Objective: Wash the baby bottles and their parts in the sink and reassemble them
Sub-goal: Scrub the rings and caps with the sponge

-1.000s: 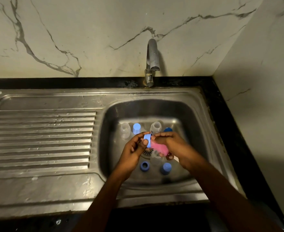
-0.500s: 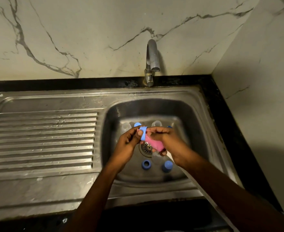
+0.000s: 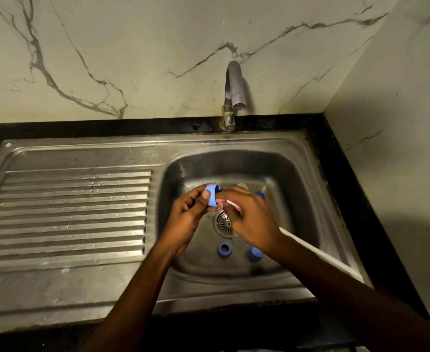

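- Our left hand [image 3: 188,217] pinches a light blue plastic screw ring [image 3: 211,197] between thumb and fingers. It holds the ring above the round steel drain strainer [image 3: 223,222] of the stainless steel sink basin [image 3: 297,199].
- Our right hand [image 3: 249,219] is curled round a pink soft scrubber [image 3: 230,203], whose end meets the ring. The two hands work close together at that part.
- A thin white rod [image 3: 318,252] runs out from under the right wrist. We judge it to be the scrubber's handle, but cannot confirm.
- On the basin floor near the front lie a blue holed ring [image 3: 224,249] and a blue cap-like part [image 3: 255,254].
- Behind the right hand sit another blue piece [image 3: 260,195] and a clear plastic piece [image 3: 241,185], both mostly hidden.
- At the curved chrome tap [image 3: 233,95] we see no stream.
- Judgement: we are in the washing stage, with one part under scrub.
- We cannot tell whether the loose parts are washed. Rinsing and all reassembly appear left, and no assembled bottle is in view.
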